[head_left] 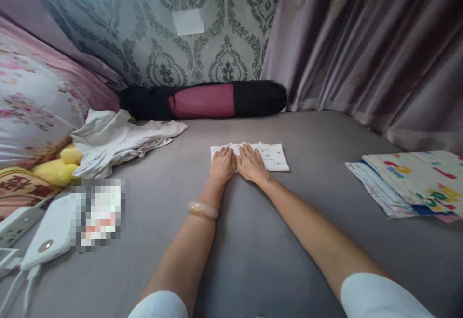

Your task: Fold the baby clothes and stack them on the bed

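Note:
A small white cloth with a sparse printed pattern [277,158] lies folded into a flat rectangle on the grey sheet [173,178]. My left hand [223,164] rests palm down on its left part, fingers stretched out and pointing away from me. Beside it, almost touching, my right hand [250,162] lies flat on the middle of the cloth. Neither hand grips anything. The hands cover much of the cloth's left half. A pale bangle [203,210] sits on my left forearm.
Folded printed cloths [415,183] are stacked at right. A crumpled white garment [115,139], yellow plush toy [58,166], white power bank [54,231] with cables and a power strip [20,224] lie at left. A black and red long bag [202,101] lies along the wall.

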Motion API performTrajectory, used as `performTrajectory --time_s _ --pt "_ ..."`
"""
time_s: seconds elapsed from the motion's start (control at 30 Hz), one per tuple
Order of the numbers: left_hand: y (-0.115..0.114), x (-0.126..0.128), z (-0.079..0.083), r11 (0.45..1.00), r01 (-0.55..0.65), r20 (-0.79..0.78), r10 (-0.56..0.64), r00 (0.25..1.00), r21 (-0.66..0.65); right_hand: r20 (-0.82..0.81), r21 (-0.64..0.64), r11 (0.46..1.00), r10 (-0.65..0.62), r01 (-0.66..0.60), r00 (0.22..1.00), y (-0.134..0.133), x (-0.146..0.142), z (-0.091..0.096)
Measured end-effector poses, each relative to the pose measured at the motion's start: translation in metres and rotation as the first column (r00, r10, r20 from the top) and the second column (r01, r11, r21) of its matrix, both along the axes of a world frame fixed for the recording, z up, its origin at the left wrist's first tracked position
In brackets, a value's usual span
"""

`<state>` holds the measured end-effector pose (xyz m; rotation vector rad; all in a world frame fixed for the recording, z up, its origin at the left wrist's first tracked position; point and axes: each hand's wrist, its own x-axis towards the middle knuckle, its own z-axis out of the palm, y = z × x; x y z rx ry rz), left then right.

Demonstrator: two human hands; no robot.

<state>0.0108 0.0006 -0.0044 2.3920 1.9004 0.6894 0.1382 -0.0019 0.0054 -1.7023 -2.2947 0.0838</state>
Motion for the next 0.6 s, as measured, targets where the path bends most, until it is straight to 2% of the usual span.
performTrajectory --time_s 0.3,0.47,0.6 --pt "-0.003 0.004 0.002 0.996 -0.038 -0.070 0.032 0.997 -0.086 -0.049 0.043 0.999 -0.024 0.026 0.999 0.002 0.000 -0.006" --pt "-0.003 0.007 0.003 0.993 -0.045 -0.121 0.031 0.992 -0.110 -0.086 0.103 0.986 -0.120 0.129 0.989 -0.001 0.005 -0.006" --pt "-0.001 0.007 0.002 0.990 -0.055 -0.146 0.036 0.989 -0.130 -0.073 0.080 0.978 -0.185 0.191 0.980 -0.003 0.012 -0.002"
